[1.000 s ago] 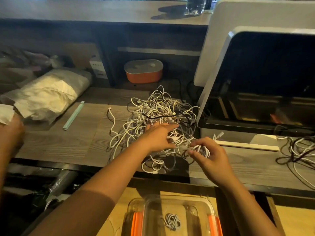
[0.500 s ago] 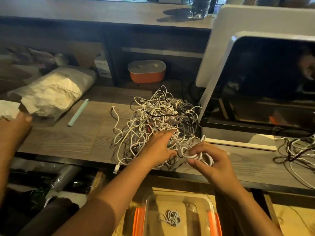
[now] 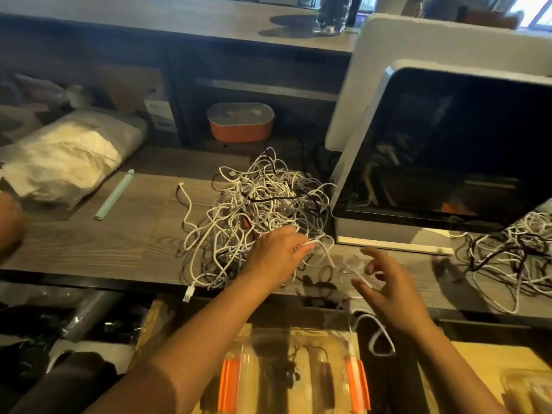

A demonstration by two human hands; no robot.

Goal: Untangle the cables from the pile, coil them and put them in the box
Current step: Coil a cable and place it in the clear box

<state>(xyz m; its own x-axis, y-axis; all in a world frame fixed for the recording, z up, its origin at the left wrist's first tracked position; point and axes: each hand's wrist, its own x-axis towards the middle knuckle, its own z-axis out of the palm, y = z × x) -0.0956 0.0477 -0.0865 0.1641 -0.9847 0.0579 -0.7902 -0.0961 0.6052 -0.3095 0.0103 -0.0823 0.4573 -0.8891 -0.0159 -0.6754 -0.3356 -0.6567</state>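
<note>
Left hand (image 3: pixel 277 258) pinches one white cable (image 3: pixel 312 242) at the pile's near edge. Right hand (image 3: pixel 391 291) is blurred, fingers splayed; a white loop (image 3: pixel 383 327) dangles beneath it, grip cannot be told. Pile (image 3: pixel 263 204) sits on the wood-grain surface (image 3: pixel 89 246): thin, limp, light cords, likely to snag. Best taken near a plug end. Clear box (image 3: pixel 286 377) with orange clasps lies below.

Nothing is readable (print blurred on the white carton (image 3: pixel 159 115)).
</note>
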